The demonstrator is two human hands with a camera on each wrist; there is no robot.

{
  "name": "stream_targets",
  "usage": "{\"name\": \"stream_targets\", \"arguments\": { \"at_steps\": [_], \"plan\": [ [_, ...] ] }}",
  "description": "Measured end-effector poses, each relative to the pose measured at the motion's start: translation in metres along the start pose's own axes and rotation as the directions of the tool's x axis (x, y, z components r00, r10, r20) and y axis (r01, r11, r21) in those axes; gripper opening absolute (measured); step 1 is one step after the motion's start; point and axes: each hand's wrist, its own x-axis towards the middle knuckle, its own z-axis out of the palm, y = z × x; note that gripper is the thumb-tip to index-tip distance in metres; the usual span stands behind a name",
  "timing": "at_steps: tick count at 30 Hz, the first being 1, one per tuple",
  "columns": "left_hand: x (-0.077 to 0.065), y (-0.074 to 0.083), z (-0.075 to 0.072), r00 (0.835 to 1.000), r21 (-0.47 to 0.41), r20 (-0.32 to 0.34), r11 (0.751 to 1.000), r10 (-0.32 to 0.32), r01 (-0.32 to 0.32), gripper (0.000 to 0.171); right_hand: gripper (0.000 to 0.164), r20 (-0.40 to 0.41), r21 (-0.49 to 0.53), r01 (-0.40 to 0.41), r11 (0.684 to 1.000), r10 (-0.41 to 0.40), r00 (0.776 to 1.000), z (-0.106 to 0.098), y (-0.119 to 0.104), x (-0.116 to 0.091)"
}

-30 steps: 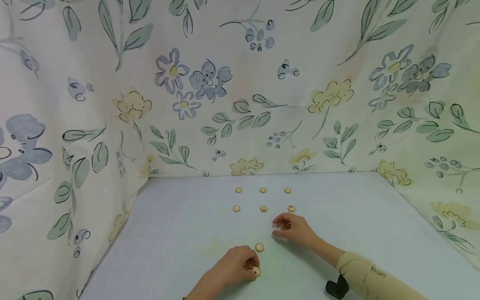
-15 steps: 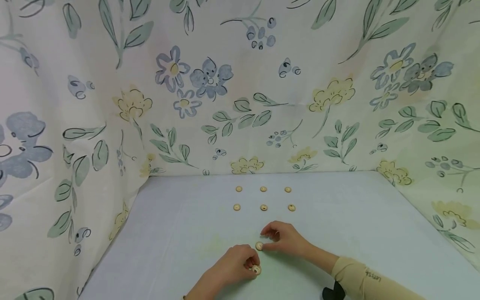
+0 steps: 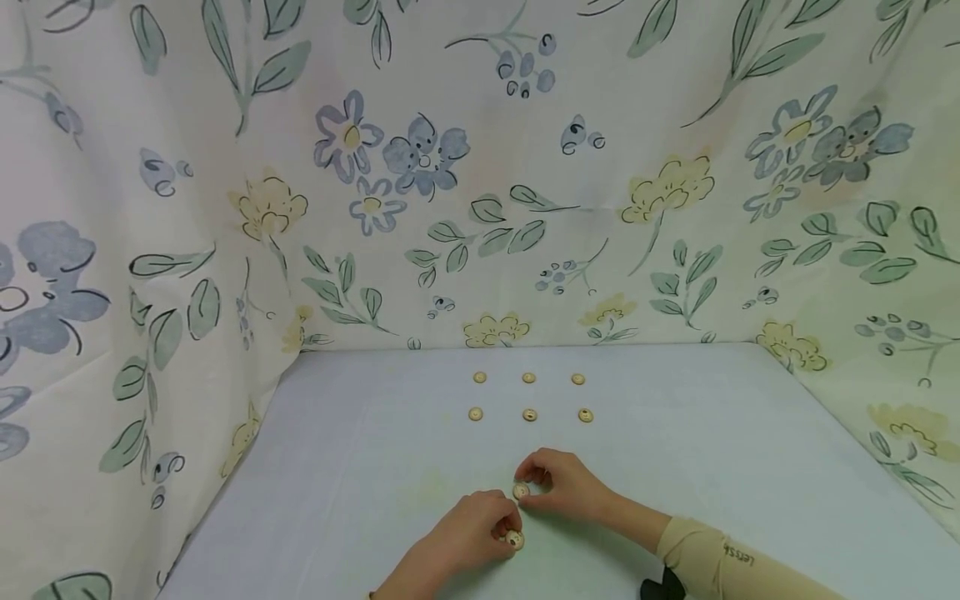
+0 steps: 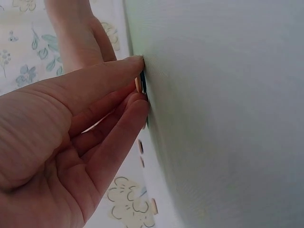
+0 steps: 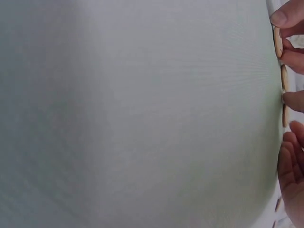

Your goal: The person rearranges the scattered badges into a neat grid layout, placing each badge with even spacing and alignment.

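Observation:
In the head view my left hand (image 3: 480, 527) pinches a round wooden button (image 3: 514, 540) between thumb and fingers, low over the near part of the table. The left wrist view shows that hand (image 4: 76, 118) side on, the thin button (image 4: 139, 84) standing out between thumb tip and fingertip. My right hand (image 3: 564, 485) is just beyond and to the right, thumb and forefinger curled about a second wooden button (image 3: 521, 491). Both buttons have small holes and lie one behind the other.
Farther back on the white table (image 3: 360, 467) several more wooden buttons sit in two rows, a front one with a middle button (image 3: 529, 415) and a back one (image 3: 528, 378). A flowered cloth (image 3: 525, 250) hangs behind and at both sides. Something black (image 3: 663, 587) shows under the right sleeve.
My right hand has moved left and nearer, from beside the front row of buttons to the farther near button, and its fingers have closed around it. My left hand has stayed in place.

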Motion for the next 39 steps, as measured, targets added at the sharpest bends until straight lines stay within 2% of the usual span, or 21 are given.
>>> {"name": "stream_targets", "arguments": {
  "at_steps": [17,31,39],
  "plan": [
    [-0.0013,0.0006,0.0019,1.000,0.056,-0.018,0.998,0.013,-0.012,0.015,0.017,-0.043,-0.011,0.049,0.999,-0.049,0.998,0.0026,-0.0006,-0.0001],
    [-0.0011,0.0006,0.0005,1.000,0.027,-0.022,0.999,0.019,-0.018,0.015,0.017,-0.037,0.008,0.007,1.000,-0.006,0.999,0.0009,-0.0032,-0.0001],
    [-0.0010,0.0004,0.0008,1.000,0.022,-0.014,1.000,0.009,-0.009,0.016,0.017,-0.022,-0.015,-0.013,1.000,0.012,1.000,0.0003,-0.0016,0.0019]
  ]
}}
